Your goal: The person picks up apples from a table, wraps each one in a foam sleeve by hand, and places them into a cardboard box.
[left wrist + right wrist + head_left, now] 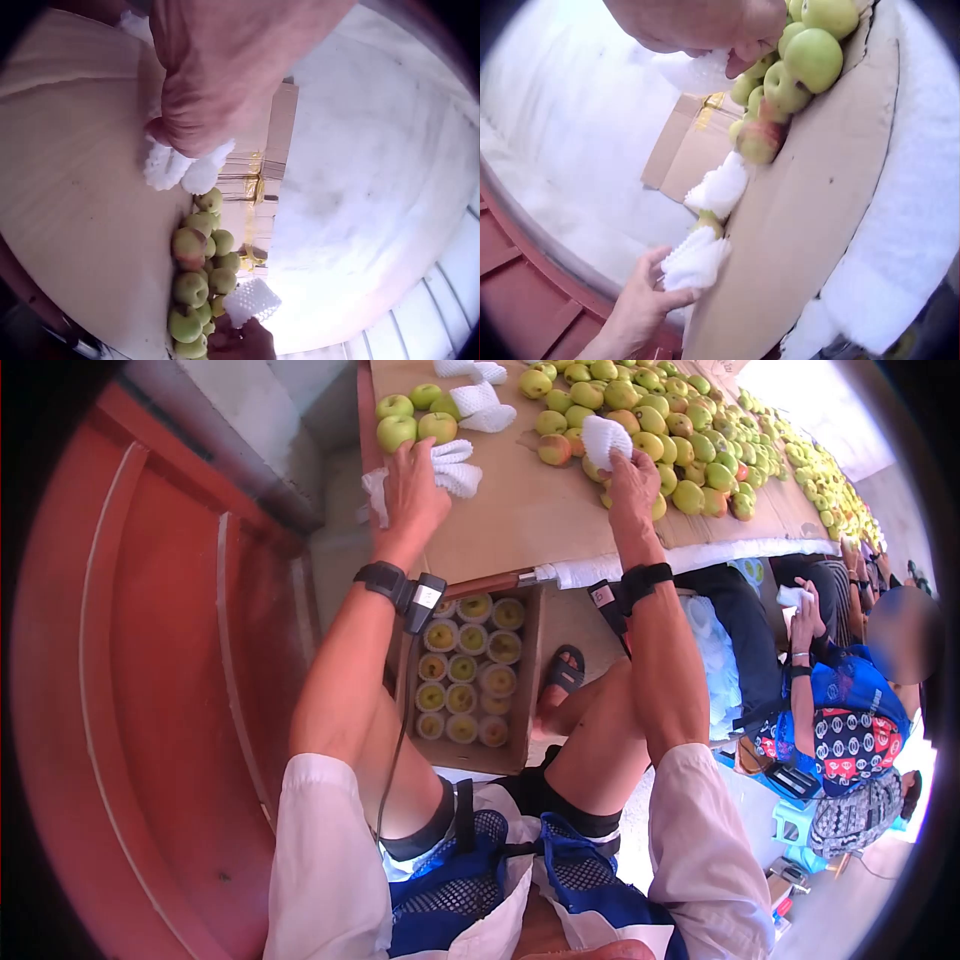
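My right hand [632, 495] pinches a white foam fruit net [606, 440] by its lower end, over the near edge of the big apple pile [690, 445]. In the left wrist view that net [252, 301] stands up from the fingertips. My left hand [412, 500] is at the table's left side, just below a small group of green apples [397, 432]. Its thumb and fingers lie round white foam nets [695, 260], as the right wrist view shows. Another foam net [484, 407] lies on the cardboard beyond the left hand.
Cardboard [520, 500] covers the tabletop. Under the table edge, a carton [527, 690] holds rows of netted apples. A red panel [170, 660] stands at my left. Other people sit along the table to the right, one with a white thing in hand [805, 620].
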`<state>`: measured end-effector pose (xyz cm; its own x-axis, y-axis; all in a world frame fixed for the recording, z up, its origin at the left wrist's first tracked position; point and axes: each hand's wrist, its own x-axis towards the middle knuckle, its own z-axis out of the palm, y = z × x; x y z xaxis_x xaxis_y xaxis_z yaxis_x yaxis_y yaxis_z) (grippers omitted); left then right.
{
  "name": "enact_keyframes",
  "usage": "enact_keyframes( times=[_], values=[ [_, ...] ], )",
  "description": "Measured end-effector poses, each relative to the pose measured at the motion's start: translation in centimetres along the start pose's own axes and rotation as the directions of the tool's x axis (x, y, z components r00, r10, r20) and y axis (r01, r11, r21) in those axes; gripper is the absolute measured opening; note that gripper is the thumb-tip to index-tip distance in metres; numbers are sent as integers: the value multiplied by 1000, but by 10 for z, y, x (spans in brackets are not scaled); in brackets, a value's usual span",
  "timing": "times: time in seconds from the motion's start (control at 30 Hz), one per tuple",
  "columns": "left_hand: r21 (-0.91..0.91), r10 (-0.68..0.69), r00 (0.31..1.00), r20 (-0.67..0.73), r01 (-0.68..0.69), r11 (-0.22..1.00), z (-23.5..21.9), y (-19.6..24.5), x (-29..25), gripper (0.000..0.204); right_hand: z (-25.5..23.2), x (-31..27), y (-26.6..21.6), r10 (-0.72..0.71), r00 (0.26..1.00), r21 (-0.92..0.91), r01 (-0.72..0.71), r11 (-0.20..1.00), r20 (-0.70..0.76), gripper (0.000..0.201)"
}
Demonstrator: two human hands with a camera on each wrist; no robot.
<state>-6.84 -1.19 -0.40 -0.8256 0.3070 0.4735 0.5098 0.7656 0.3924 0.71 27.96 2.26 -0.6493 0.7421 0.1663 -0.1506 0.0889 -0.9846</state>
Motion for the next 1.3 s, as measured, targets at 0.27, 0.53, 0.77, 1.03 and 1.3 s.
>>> enact_keyframes(
  times=[0.27, 0.53, 0.77, 1.03, 1.3],
  values=[
    [-77, -22, 967, 253, 43, 996, -6, 0, -4, 92, -46, 11, -1, 9, 999, -75, -6, 997, 33, 33],
    [-35, 26, 989, 145, -22, 999, -27, 29, -3, 87, -15, -24, -11, 99, 977, -45, -93, 995, 191, 35],
    [-796, -32, 835, 550, 535, 284, -35, 67, -3, 46, 22, -74, -27, 191, 801, 177, -345, 922, 568, 36],
    [-832, -6, 845, 535, 529, 168, -44, 66, -7, 37, 24, -77, -30, 274, 817, 4, -320, 947, 508, 31],
    [-821, 7, 833, 553, 543, 174, -43, 74, -10, 26, 27, -81, -27, 236, 788, 18, -299, 954, 569, 29]
  ],
)
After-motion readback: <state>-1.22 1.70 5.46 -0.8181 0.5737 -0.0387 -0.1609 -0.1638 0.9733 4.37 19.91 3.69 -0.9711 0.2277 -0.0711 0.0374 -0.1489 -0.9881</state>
